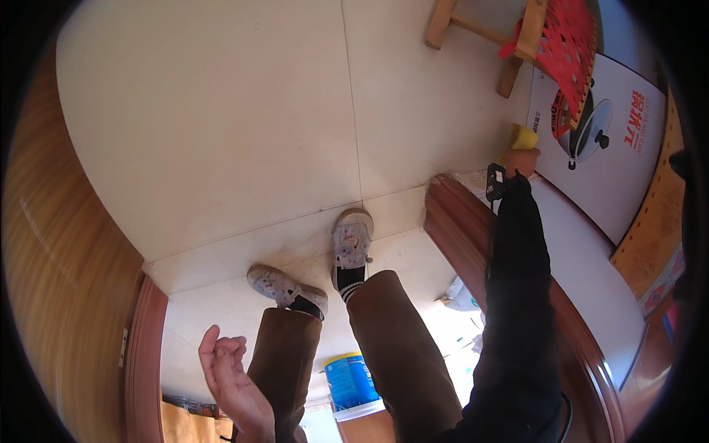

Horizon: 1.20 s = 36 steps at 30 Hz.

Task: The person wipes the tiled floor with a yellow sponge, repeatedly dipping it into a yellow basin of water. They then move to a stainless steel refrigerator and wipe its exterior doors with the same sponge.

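Note:
My right hand grips a yellow sponge or folded cloth, reaching out at the far end of my outstretched arm. A black device with a cable is strapped at that wrist. Right beside the hand stands a large white cardboard box, printed with a lidded pan and bearing writing. Whether the yellow piece touches the box or the wall foot is unclear. My left hand hangs low in front of my left leg, its fingers loosely curled and nothing held.
I stand in a doorway with a wooden door at left and a reddish-brown door frame at right. Pale tiled floor stretches ahead. A wooden chair with red woven cord overlaps the box. Behind me sits a blue tub.

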Motion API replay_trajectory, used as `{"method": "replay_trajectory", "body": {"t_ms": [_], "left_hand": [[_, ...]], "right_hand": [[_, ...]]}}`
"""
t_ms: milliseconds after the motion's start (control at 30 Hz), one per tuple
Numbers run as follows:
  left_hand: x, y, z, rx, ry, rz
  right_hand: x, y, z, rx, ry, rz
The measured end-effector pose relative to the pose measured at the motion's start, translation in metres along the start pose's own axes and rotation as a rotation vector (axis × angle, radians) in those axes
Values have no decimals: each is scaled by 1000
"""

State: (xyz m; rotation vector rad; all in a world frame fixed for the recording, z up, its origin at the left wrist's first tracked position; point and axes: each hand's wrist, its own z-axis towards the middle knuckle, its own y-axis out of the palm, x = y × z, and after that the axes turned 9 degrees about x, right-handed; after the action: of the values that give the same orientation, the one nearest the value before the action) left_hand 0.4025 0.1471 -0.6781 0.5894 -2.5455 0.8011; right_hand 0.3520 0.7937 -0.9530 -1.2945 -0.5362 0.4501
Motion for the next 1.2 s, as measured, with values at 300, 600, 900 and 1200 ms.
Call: {"method": "replay_trajectory", "body": {"t_ms": [300, 600, 900, 1200], "left_hand": [[30, 27, 7, -7, -57, -8], [16, 44, -33, -165, -75, -25], [-28, 40, -30, -190, -18, 80], [-41, 57, -38, -206, 72, 149]], "right_hand": [[49, 85, 3, -164, -65, -153], [-53, 28, -143, -251, -130, -205], [-107, -10, -227, 10, -421, -215], [-141, -79, -299, -442, -320, 236]]}}
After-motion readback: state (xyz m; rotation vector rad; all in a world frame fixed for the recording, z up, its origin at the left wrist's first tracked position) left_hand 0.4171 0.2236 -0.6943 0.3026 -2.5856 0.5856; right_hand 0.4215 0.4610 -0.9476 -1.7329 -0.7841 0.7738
